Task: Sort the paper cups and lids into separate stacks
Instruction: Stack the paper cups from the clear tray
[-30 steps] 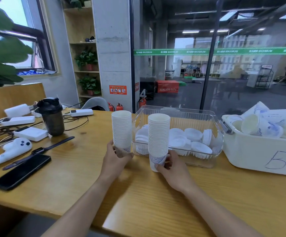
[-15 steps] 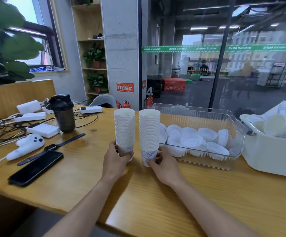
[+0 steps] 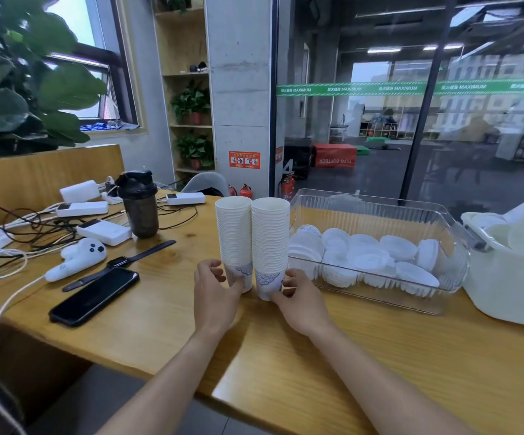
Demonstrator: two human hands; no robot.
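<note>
Head view: two tall cup stacks stand side by side on the table point(image 3: 160, 309). The left hand point(image 3: 215, 296) grips the left stack point(image 3: 234, 240). The right hand point(image 3: 301, 301) grips the right stack point(image 3: 269, 243). Lids point(image 3: 367, 255) lie in the clear bin point(image 3: 379, 208).

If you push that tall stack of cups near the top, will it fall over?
Probably. The right cup stack is tall on a narrow base, so it likely tips easily. Paper cups look light, so little resists a push. The right hand holds only its bottom.
</note>
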